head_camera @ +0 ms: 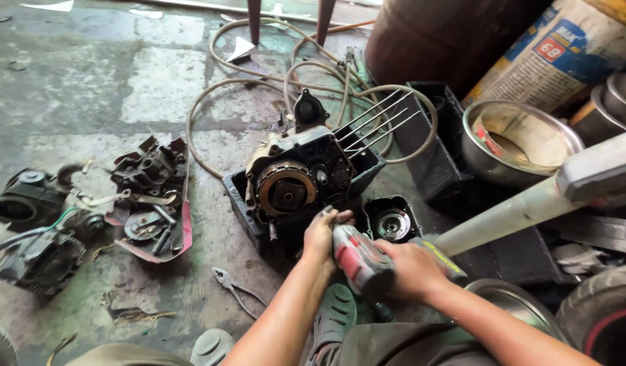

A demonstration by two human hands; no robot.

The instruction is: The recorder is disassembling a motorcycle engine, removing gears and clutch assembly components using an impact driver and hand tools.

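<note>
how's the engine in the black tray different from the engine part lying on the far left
The engine in the black tray sits upright with its round clutch exposed, long studs sticking out, hands working near it. The engine part on the far left lies alone on the floor, dark and finned. Both look grimy.

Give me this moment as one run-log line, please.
left hand: steadies front of power tool | right hand: grips red-grey power tool | target: engine in black crate | nearby: pliers on floor

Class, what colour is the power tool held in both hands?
Red and grey power tool, clearest in the head view.
</note>
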